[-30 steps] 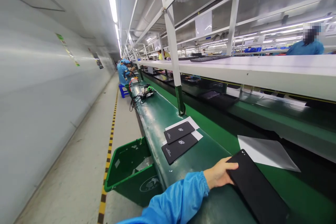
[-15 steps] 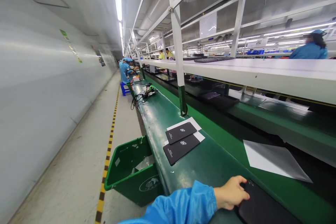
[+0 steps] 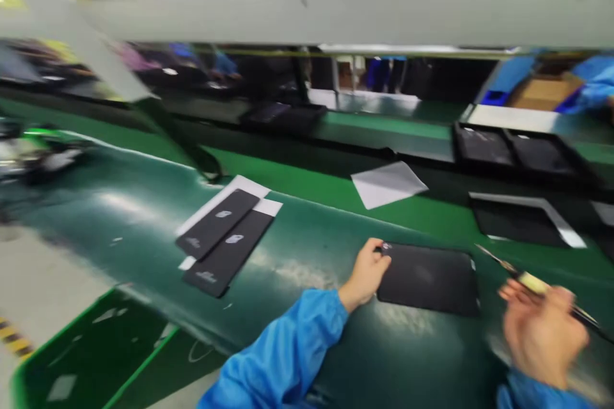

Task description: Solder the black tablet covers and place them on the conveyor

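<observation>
My left hand (image 3: 367, 273) pinches the upper left corner of a black tablet-like panel (image 3: 428, 279) between thumb and fingers. That panel lies flat on the green bench, its plain dark face up. At the right, my right hand (image 3: 544, 329) is closed around a soldering iron (image 3: 532, 282) with a yellowish grip and a thin metal tip. The tip points up and left, just apart from the panel's right edge. Motion blurs this hand somewhat. To the left, two black back covers (image 3: 230, 239) with pale logos overlap on white sheets (image 3: 266, 206).
A white sheet (image 3: 389, 184) and a black panel with a white border (image 3: 522, 220) lie on the green strip behind. Farther back stands a black tray (image 3: 522, 150) holding dark panels. A white-and-green post (image 3: 177, 134) rises at left. Below the bench edge sits a green bin (image 3: 96, 358).
My view has swung right and down onto the bench. My right hand has come into view with the soldering iron. My left hand still grips the panel's corner.
</observation>
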Tool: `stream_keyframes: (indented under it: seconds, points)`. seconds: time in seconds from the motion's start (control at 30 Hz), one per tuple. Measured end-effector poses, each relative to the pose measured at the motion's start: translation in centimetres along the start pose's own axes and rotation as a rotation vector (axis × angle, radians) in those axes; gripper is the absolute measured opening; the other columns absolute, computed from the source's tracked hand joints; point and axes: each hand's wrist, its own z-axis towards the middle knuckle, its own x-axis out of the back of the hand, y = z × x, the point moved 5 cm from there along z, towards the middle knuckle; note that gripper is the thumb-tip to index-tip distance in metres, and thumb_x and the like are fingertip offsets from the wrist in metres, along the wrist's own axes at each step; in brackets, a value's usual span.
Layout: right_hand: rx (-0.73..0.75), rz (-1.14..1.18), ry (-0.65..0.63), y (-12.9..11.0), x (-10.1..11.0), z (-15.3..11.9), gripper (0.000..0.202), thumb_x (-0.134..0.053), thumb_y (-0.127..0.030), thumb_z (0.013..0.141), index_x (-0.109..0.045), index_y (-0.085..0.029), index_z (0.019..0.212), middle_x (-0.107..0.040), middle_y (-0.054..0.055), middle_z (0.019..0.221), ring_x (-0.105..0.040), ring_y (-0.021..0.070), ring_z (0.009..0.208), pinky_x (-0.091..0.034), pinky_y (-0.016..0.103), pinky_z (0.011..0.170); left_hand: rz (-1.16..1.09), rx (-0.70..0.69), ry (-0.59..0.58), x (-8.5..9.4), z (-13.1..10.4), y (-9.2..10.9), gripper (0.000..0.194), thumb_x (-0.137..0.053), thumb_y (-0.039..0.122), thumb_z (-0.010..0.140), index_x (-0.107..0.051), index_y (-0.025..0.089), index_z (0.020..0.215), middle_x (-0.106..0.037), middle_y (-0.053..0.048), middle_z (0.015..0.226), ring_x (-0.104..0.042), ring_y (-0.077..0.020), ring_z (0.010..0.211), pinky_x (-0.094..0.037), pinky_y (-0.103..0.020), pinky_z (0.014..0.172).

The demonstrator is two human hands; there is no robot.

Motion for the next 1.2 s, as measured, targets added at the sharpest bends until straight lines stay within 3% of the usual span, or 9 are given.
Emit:
stream_keyframes:
  seconds: [0.03,0.1,0.23,0.33,0.43,0.77,1.2]
  points:
    - [-0.023,0.008,0.067,-0.1,0.7,-0.5,0.028,-0.064,-0.046,0.089,-0.062,-0.018,0.083,-0.061,0.003,0.073,-0.061,0.0179,0.058,-0.051,0.032,0.051,-0.037,-0.008,-0.033,-0.1,0.0,0.0,0.042,-0.069,0.031,0.071,-0.045,0.023,0.104,-0.064,0.007,0.067,-0.060,-0.0108,0.056,-0.048,-0.022,0.058]
    - [-0.015,-0.042,0.010,-0.6,0.1,-1.4,0.022,-0.069,-0.040,0.084,-0.065,-0.018,0.083,-0.065,0.003,0.073,-0.063,0.0181,0.058,-0.054,0.033,0.054,-0.082,-0.007,-0.081,-0.4,-0.2,0.1,0.041,-0.071,0.030,0.071,-0.043,0.023,0.101,-0.066,0.005,0.068,-0.064,-0.0132,0.057,-0.051,-0.025,0.060]
    - [0.192,-0.356,-0.341,-2.6,-3.6,-3.5,0.013,-0.071,-0.029,0.086,-0.072,-0.019,0.092,-0.071,0.006,0.080,-0.069,0.0202,0.071,-0.057,0.034,0.068,-0.115,0.009,-0.112,-0.9,-1.0,0.5,0.040,-0.073,0.028,0.073,-0.043,0.022,0.098,-0.069,0.004,0.070,-0.066,-0.0134,0.058,-0.052,-0.024,0.060]
    - [0.309,-0.351,-0.600,-3.6,-5.3,-4.9,0.010,-0.071,-0.021,0.086,-0.073,-0.021,0.095,-0.073,0.008,0.094,-0.070,0.0223,0.085,-0.058,0.035,0.075,-0.139,0.024,-0.102,-1.0,-1.2,0.6,0.038,-0.074,0.026,0.072,-0.045,0.021,0.096,-0.070,0.003,0.071,-0.065,-0.0121,0.057,-0.052,-0.023,0.060]
    - [0.354,-0.312,-0.713,-3.9,-6.2,-5.4,0.017,-0.070,-0.013,0.086,-0.072,-0.022,0.100,-0.072,0.008,0.100,-0.069,0.0223,0.090,-0.058,0.036,0.077,-0.157,0.035,-0.095,-1.0,-1.1,0.6,0.038,-0.075,0.024,0.071,-0.046,0.020,0.095,-0.071,0.002,0.071,-0.065,-0.0120,0.057,-0.052,-0.023,0.058]
    - [0.323,-0.306,-0.800,-3.6,-6.9,-5.5,0.022,-0.069,-0.008,0.085,-0.073,-0.022,0.102,-0.070,0.010,0.105,-0.069,0.0236,0.093,-0.058,0.037,0.078,-0.157,0.065,-0.096,-1.0,-1.2,0.9,0.039,-0.076,0.025,0.071,-0.047,0.019,0.097,-0.071,0.001,0.070,-0.063,-0.0105,0.054,-0.050,-0.020,0.054]
    - [0.291,-0.312,-0.779,-2.7,-7.1,-5.9,0.022,-0.067,-0.009,0.087,-0.072,-0.022,0.104,-0.069,0.009,0.106,-0.068,0.0225,0.093,-0.058,0.037,0.078,-0.145,0.060,-0.088,-1.0,-1.3,0.9,0.038,-0.076,0.026,0.071,-0.048,0.019,0.096,-0.071,0.001,0.071,-0.061,-0.0096,0.053,-0.048,-0.020,0.053]
